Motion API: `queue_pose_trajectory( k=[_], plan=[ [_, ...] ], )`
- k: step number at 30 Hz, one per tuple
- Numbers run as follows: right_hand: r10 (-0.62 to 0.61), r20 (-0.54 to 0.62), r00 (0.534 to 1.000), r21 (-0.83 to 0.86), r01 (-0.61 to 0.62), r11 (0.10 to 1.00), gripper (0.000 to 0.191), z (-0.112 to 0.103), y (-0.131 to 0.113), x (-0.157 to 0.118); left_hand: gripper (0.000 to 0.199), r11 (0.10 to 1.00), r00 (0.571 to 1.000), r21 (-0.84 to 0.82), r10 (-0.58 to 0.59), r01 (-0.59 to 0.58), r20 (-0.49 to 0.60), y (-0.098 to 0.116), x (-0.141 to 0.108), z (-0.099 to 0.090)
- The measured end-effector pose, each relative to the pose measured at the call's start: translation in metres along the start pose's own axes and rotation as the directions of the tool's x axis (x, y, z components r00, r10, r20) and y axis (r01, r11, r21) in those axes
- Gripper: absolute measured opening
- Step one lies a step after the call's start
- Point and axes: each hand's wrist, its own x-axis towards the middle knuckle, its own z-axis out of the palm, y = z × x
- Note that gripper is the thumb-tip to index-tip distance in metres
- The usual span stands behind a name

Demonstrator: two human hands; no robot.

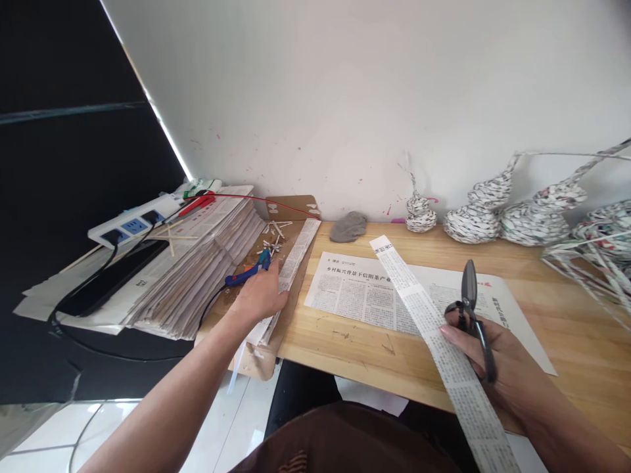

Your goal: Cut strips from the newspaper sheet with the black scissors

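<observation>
My right hand (488, 355) holds black-handled scissors (470, 295), their blades pointing up, along with a long printed newspaper strip (419, 305) that slants down toward my lap. Under the strip lies a newspaper sheet (365, 292) on the wooden table (340, 348). At the left, my left hand (261, 293) reaches over a cardboard piece, beside a blue glue gun (249, 270) and a stack of cut newspaper strips (298, 256). Its fingers point away from me and are partly spread, the thumb apart; nothing shows in its grasp.
Stacked newspapers (211, 263) carry a power strip (135, 226) and a black phone-like object (116, 276) at the left. A grey cloth-like lump (348, 227) lies near the wall. Woven paper gourds (472, 223) stand at the back right. A black cable hangs at the left.
</observation>
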Motion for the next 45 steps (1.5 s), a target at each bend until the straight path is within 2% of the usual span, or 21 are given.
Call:
queue_pose_trajectory(
  k=[10,15,20,22,24,25,26,27,28,30,33,36,37,39,41,43,45],
  plan=[
    [0.006,0.057,0.998,-0.035,-0.004,0.999,0.038,-0.008,0.011,0.005,0.080,0.999,1.000,-0.048,-0.021,0.020,-0.018,0.001,-0.003,-0.001],
    [0.012,0.020,1.000,-0.052,-0.011,0.999,0.040,-0.007,0.012,0.006,0.077,0.996,1.000,-0.090,-0.013,0.010,-0.028,0.001,-0.003,0.002],
    [0.014,-0.003,1.000,-0.053,-0.014,0.999,0.041,-0.004,0.003,0.005,0.079,0.992,0.998,-0.125,-0.005,-0.002,-0.056,-0.001,-0.006,0.002],
    [0.007,0.000,1.000,-0.043,-0.007,0.999,0.039,-0.002,-0.002,0.003,0.079,0.988,0.991,-0.149,0.031,-0.050,-0.128,0.001,-0.013,-0.001],
    [-0.001,0.016,1.000,-0.015,0.001,1.000,0.038,-0.001,-0.005,0.003,0.067,0.948,0.965,-0.269,0.103,-0.168,-0.240,0.008,-0.023,-0.006],
    [-0.001,0.034,0.999,0.021,0.000,1.000,0.037,0.000,-0.005,0.003,0.055,0.888,0.953,-0.390,0.145,-0.244,-0.266,0.013,-0.028,-0.007],
    [0.001,0.057,0.998,0.070,-0.005,0.998,0.036,0.000,-0.005,0.003,0.042,0.789,0.950,-0.536,0.197,-0.302,-0.244,0.020,-0.033,-0.008],
    [0.003,0.081,0.997,0.123,-0.013,0.992,0.035,0.000,-0.004,0.004,0.033,0.655,0.946,-0.686,0.275,-0.316,-0.173,0.029,-0.038,-0.007],
    [0.005,0.101,0.995,0.172,-0.022,0.985,0.035,0.001,-0.004,0.005,0.029,0.509,0.927,-0.815,0.365,-0.279,-0.089,0.039,-0.042,-0.006],
    [0.009,0.129,0.992,0.241,-0.040,0.970,0.036,0.001,-0.004,0.005,0.027,0.278,0.847,-0.950,0.531,-0.141,0.030,0.062,-0.049,0.000],
    [0.014,0.169,0.985,0.292,-0.063,0.954,0.041,0.004,-0.011,0.002,0.034,-0.016,0.788,-0.999,0.615,0.047,0.028,0.101,-0.051,0.009],
    [0.012,0.244,0.970,0.350,-0.099,0.932,0.045,0.013,-0.020,-0.004,0.049,-0.296,0.734,-0.926,0.678,0.233,-0.032,0.133,-0.049,0.011],
    [0.014,0.263,0.965,0.371,-0.115,0.921,0.046,0.017,-0.022,-0.006,0.054,-0.375,0.730,-0.885,0.681,0.275,-0.062,0.141,-0.048,0.010],
    [0.026,0.288,0.957,0.416,-0.150,0.897,0.045,0.028,-0.023,-0.009,0.060,-0.496,0.738,-0.810,0.664,0.314,-0.121,0.151,-0.047,0.005],
    [0.049,0.308,0.950,0.446,-0.190,0.875,0.042,0.038,-0.020,-0.011,0.063,-0.558,0.754,-0.763,0.640,0.326,-0.147,0.154,-0.047,0.001],
    [0.073,0.331,0.941,0.449,-0.225,0.865,0.042,0.047,-0.016,-0.012,0.059,-0.567,0.773,-0.755,0.621,0.329,-0.129,0.153,-0.048,0.000],
    [0.086,0.331,0.940,0.438,-0.234,0.868,0.045,0.052,-0.013,-0.012,0.046,-0.551,0.795,-0.767,0.600,0.329,-0.090,0.150,-0.049,0.001]
  ],
)
